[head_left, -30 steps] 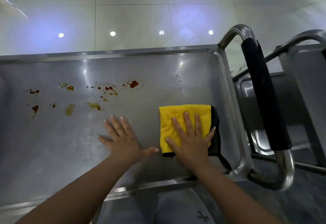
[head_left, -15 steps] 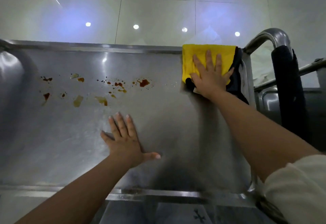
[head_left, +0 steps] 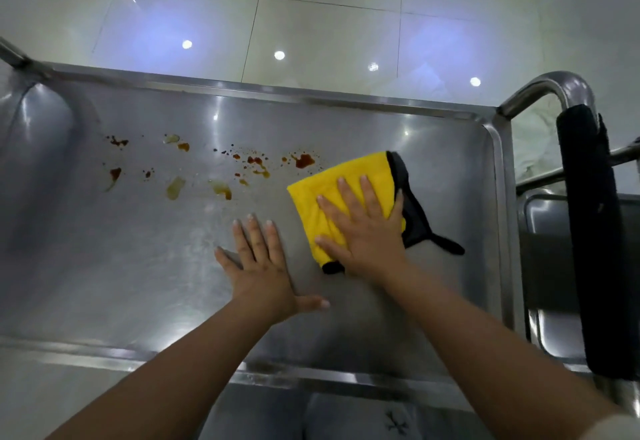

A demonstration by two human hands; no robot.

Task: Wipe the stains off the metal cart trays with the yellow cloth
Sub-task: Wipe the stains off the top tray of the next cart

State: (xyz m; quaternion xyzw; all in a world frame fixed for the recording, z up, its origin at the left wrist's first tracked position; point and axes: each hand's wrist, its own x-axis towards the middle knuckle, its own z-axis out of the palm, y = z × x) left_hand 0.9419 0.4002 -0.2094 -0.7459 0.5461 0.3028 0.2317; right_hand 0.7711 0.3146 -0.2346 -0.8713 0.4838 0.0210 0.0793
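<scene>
1. A floor (head_left: pixel 311 6) of large glossy pale tiles with thin grout lines is seen across the top of the frame, with small round light reflections scattered on it.
2. The metal cart tray (head_left: pixel 346 100), a shallow rectangle of brushed stainless steel with rounded corners and a raised rim, fills the middle of the frame. Nothing but the stains, the cloth and the two hands is held on it.
3. A curved steel handle (head_left: pixel 554 83) wrapped in a black padded sleeve (head_left: pixel 595 231) is seen at the right edge, outside the tray rim; part of a second steel tray (head_left: pixel 543 211) is glimpsed behind it.
4. The yellow cloth (head_left: pixel 322 197), fluffy and folded, with a black underside and a black tab trailing to the lower right, lies right of centre on the tray floor, just beside the rightmost stain.
5. The right hand (head_left: pixel 363 225) is laid flat on the cloth, fingers spread, palm pressed down.
6. The left hand (head_left: pixel 263 266) is laid flat on bare steel just left of the cloth, fingers together, thumb stuck out to the right.
7. The stains (head_left: pixel 256 162), small reddish-brown spots and yellowish smears, are scattered in a band across the upper left of the tray.
</scene>
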